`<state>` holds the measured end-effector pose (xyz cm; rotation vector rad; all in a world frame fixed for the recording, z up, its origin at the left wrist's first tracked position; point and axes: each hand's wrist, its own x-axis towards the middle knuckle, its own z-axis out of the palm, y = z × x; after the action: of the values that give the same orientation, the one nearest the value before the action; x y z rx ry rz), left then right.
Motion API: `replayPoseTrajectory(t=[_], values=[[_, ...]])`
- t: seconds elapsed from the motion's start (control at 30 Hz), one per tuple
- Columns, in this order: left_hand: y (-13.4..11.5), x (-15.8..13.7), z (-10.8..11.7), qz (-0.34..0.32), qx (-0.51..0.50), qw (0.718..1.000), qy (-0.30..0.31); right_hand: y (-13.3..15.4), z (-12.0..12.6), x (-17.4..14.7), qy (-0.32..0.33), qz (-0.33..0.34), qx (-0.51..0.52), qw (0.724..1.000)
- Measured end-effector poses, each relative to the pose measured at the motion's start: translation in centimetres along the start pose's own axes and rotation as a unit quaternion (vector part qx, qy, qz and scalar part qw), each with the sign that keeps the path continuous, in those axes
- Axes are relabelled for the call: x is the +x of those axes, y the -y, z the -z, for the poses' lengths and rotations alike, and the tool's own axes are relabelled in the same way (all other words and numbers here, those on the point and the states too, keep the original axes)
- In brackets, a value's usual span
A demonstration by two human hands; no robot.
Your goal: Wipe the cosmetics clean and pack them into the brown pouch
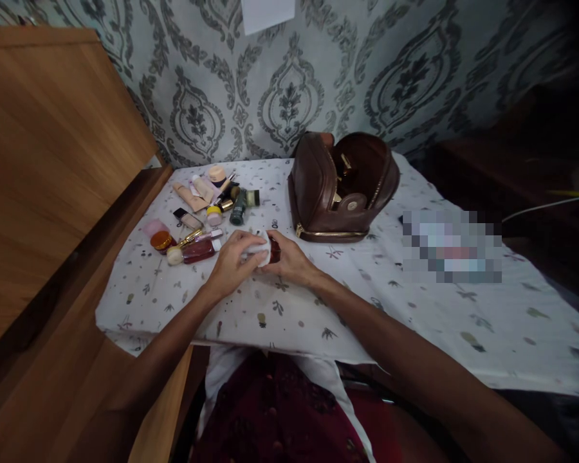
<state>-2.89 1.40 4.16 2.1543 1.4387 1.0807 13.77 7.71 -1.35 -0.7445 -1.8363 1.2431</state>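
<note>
While the brown bag (313,186) is standing open on the patterned tablecloth (318,315), the left hand (232,260) is gripping a white item (261,255) and the right hand (294,260) is clasping a dark red container (275,251) beside it, both near the bag's front left. Cosmetics (215,215) are lying left of the bag; a blurred object (453,247) is resting to its right.

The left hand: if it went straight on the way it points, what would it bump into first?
Probably the dark red item in the right hand, just past the white pad that the left hand holds; the gap, if any, is unclear.
</note>
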Motion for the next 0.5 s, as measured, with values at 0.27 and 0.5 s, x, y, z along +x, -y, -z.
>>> replayPoseTrajectory(t=[0.27,0.5], values=[[0.4,-0.8,0.7,-0.043,-0.001,0.998,0.035,-1.1,0.3,1.1,-0.032,-0.047,0.177,0.982],[1.7,-0.9,1.5,0.013,-0.015,1.0,0.0,0.3,1.2,0.7,0.007,-0.097,0.286,0.953]])
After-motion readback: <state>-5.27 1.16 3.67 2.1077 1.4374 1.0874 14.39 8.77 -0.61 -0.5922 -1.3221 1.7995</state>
